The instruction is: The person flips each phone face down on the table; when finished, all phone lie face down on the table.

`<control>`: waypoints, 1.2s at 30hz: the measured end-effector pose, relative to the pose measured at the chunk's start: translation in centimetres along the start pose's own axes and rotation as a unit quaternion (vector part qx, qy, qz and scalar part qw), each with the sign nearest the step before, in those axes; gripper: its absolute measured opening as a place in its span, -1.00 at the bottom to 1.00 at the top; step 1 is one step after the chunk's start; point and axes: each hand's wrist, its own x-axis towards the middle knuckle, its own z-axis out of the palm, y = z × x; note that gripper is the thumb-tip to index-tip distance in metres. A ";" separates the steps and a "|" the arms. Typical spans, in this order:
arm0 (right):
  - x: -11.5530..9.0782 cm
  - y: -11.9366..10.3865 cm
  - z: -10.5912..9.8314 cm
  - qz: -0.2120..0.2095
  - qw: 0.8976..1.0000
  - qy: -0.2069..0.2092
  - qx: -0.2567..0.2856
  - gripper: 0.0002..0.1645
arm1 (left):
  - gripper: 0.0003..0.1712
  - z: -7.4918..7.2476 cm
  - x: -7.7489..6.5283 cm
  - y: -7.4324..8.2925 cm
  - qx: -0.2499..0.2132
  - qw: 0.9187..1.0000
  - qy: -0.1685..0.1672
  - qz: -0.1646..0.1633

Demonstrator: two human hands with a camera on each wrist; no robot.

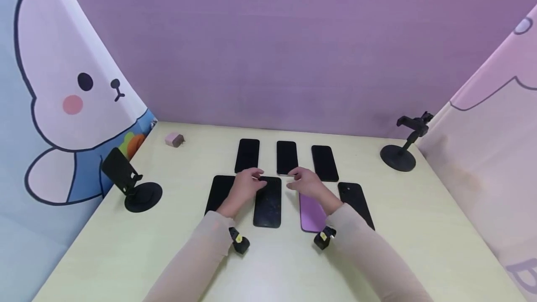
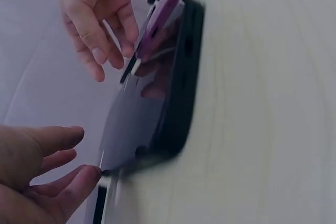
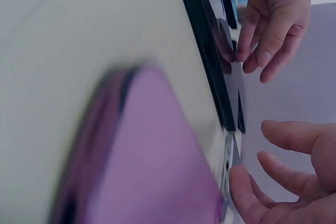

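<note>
My left hand [image 1: 244,186] hovers at the top edge of a dark phone [image 1: 267,204]. Its fingers are loosely bent, with the fingertips right at that phone's corner in the left wrist view. Partly under the same forearm lies another black phone [image 1: 220,190]. My right hand [image 1: 309,184] is over the far end of a purple phone [image 1: 311,216], thumb and fingers spread apart around nothing. Its fingertips come near the lower edge of the middle back phone [image 1: 287,155]. Beyond the right wrist lies a black phone [image 1: 356,202] with its camera side up, partly covered by the sleeve.
Two more black phones, one at the back left [image 1: 247,155] and one at the back right [image 1: 325,163], complete the rear row. Black phone stands flank the table [image 1: 277,264], one on the left [image 1: 142,197], one on the right [image 1: 398,157]. A small plug adapter [image 1: 174,139] sits back left.
</note>
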 end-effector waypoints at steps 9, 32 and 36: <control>0.4 -1.3 3.0 0.013 0.998 -0.011 0.062 -0.56 | -0.66 -1.1 -0.6 -0.9 0.042 0.998 -0.007 -0.040; 0.9 -1.7 3.8 0.013 0.999 0.026 0.033 -0.58 | -0.69 -0.7 0.3 -1.0 0.059 0.997 -0.034 -0.022; 0.9 -1.4 3.7 0.017 0.997 0.021 0.077 -0.58 | -0.69 -0.7 0.2 -1.1 0.061 0.997 -0.038 -0.031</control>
